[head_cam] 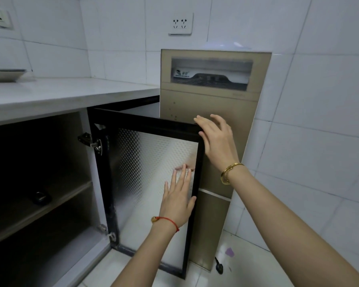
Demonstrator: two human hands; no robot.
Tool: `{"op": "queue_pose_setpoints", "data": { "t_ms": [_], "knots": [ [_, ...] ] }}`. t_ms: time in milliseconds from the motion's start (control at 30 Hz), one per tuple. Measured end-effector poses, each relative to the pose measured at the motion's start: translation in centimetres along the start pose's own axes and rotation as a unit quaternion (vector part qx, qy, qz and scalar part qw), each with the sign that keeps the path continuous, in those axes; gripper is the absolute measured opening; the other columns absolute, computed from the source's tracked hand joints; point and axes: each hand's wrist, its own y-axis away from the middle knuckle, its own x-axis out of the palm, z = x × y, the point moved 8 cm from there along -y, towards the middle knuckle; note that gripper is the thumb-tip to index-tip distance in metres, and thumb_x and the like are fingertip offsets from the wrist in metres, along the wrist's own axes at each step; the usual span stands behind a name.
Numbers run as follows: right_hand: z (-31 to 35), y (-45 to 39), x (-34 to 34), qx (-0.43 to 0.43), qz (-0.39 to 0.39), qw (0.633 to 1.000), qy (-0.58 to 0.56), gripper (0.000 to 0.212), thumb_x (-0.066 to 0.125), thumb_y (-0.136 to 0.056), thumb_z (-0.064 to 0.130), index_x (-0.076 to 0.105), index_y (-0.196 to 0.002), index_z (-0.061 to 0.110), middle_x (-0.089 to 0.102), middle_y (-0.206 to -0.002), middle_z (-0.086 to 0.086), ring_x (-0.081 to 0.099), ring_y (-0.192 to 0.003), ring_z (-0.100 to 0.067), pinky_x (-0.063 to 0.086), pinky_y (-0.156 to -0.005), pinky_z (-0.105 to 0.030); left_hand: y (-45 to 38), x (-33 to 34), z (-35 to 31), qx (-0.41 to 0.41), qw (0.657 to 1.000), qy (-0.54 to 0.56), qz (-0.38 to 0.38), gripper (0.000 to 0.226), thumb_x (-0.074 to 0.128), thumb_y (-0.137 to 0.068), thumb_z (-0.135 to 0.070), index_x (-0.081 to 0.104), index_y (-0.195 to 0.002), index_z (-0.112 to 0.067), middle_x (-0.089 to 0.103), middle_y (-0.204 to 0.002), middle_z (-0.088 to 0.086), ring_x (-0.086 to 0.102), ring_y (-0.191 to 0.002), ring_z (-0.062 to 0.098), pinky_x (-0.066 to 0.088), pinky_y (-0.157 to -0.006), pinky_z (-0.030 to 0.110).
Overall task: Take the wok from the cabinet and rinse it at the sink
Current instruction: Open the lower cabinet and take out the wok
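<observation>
A cabinet door (145,175) with a black frame and frosted patterned glass stands swung open under the white countertop (71,94). My left hand (178,199) lies flat against the glass near the door's free edge, fingers spread. My right hand (216,137) rests with open fingers on the door's top right corner. The cabinet interior (37,166) is dark, with one shelf (50,204); a small dark round object (40,197) sits on it. No wok and no sink are in view.
A tall gold-coloured appliance (211,104) stands against the tiled wall right behind the open door. A tray edge (6,74) sits on the counter at far left. A black plug (219,266) and a purple scrap (229,252) lie on the white floor.
</observation>
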Motion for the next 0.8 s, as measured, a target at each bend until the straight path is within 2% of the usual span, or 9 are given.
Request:
{"op": "queue_pose_setpoints", "data": {
  "t_ms": [233,467,567,667,733,800],
  "knots": [
    [-0.1,0.0,0.2,-0.003,0.011,1.0,0.001,0.039,0.047,-0.095,0.016,0.055,-0.133,0.019,0.06,-0.132,0.004,0.044,-0.128,-0.023,0.038,-0.106,-0.041,-0.1,-0.5,0.0,0.0,1.0,-0.011,0.016,0.075,0.04,-0.098,-0.036,-0.012,-0.152,-0.028,-0.027,-0.155,-0.013,-0.02,-0.147,0.019,-0.006,-0.115,0.041],
    [1.5,0.3,-0.8,0.008,0.031,0.999,-0.01,0.038,0.051,-0.094,0.01,0.055,-0.131,0.016,0.064,-0.124,-0.002,0.045,-0.127,-0.025,0.038,-0.107,-0.044,2.4,-2.8,0.5,0.01,0.999,-0.044,-0.005,0.07,0.035,-0.1,-0.037,-0.009,-0.153,-0.027,-0.015,-0.161,-0.006,-0.013,-0.149,0.02,-0.012,-0.115,0.037],
    [3.3,0.4,-1.3,-0.017,0.058,0.996,0.061,0.053,0.059,-0.084,0.002,0.051,-0.135,0.013,0.062,-0.127,-0.005,0.043,-0.13,-0.029,0.025,-0.115,-0.05,4.2,-4.9,1.0,-0.003,0.999,-0.02,-0.031,0.065,0.035,-0.101,-0.035,-0.002,-0.154,-0.025,-0.003,-0.163,-0.003,-0.004,-0.15,0.017,-0.004,-0.121,0.037],
    [5.9,0.7,-1.6,-0.048,0.083,0.986,0.137,0.072,0.073,-0.072,0.011,0.047,-0.139,0.011,0.056,-0.135,-0.007,0.04,-0.134,-0.03,0.007,-0.118,-0.058,6.2,-7.9,2.3,-0.024,0.996,0.035,-0.081,0.059,0.039,-0.099,-0.033,0.015,-0.153,-0.023,0.019,-0.16,-0.001,0.016,-0.147,0.014,0.011,-0.122,0.035],
    [7.9,0.7,-1.9,-0.059,0.068,0.987,0.136,0.072,0.073,-0.07,0.012,0.048,-0.138,0.01,0.056,-0.136,-0.006,0.04,-0.134,-0.029,0.004,-0.118,-0.06,7.4,-9.9,3.7,-0.042,0.991,0.067,-0.107,0.056,0.043,-0.098,-0.03,0.025,-0.151,-0.02,0.029,-0.156,-0.001,0.025,-0.144,0.013,0.019,-0.121,0.033],
    [10.7,0.9,-1.8,-0.08,0.042,0.99,0.105,0.065,0.066,-0.074,0.008,0.049,-0.137,0.011,0.057,-0.134,-0.004,0.042,-0.133,-0.027,0.005,-0.118,-0.059,8.9,-11.9,5.4,-0.062,0.987,0.072,-0.13,0.054,0.046,-0.097,-0.029,0.032,-0.148,-0.019,0.037,-0.152,0.0,0.032,-0.141,0.013,0.024,-0.119,0.032]
  ]
}}
